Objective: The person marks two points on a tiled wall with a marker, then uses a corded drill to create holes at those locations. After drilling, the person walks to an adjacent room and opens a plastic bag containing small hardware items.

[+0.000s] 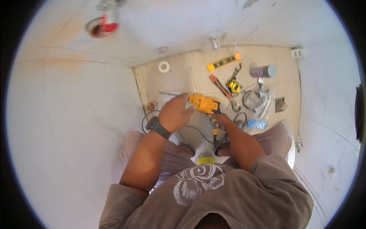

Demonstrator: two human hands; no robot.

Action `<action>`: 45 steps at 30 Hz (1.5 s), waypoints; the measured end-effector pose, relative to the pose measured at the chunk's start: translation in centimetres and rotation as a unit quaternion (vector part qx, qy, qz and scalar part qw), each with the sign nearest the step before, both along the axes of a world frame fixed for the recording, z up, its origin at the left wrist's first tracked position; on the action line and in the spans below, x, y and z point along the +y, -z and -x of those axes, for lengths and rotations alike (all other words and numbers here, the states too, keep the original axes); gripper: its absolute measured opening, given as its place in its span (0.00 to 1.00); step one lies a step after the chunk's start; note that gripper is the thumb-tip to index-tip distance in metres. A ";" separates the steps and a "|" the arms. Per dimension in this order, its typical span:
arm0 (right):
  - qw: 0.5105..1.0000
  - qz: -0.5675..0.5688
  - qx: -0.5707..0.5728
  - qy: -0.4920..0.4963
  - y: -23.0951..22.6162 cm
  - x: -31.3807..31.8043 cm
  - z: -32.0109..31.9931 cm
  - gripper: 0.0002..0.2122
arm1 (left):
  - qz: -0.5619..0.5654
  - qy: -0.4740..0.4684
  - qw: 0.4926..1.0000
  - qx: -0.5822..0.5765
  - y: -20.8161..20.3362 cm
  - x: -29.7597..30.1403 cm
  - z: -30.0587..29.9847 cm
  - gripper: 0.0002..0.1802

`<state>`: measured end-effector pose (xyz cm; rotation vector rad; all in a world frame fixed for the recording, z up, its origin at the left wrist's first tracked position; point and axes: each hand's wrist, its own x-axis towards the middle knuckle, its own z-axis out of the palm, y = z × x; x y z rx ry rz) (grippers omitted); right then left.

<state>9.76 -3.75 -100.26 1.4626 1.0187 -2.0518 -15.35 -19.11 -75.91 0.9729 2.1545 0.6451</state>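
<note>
A yellow and black corded power drill [206, 104] is held across in front of me, its front end toward the left. My right hand [220, 119] is closed around its handle, from which a dark cord runs down. At the front end, my left hand [175, 112], with a dark watch on the wrist, is closed over the chuck and hides most of it. A long drill bit [167, 93] sticks out leftward beyond that hand.
On the tiled floor [177, 76] lie a white tape roll [164, 66], a yellow spirit level [224, 62], red-handled pliers [220, 86], a tape measure [234, 87], a spray can [263, 71] and a clear plastic bag [264, 105]. Pale walls enclose the space, with a small tap [215, 42] on the far one.
</note>
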 end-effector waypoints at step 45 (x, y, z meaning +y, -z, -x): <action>0.516 -0.699 0.495 -0.014 -56.1 -9.0 9.3 0.42 | -0.576 -0.042 0.667 -0.471 -35.9 3.5 1.8 0.35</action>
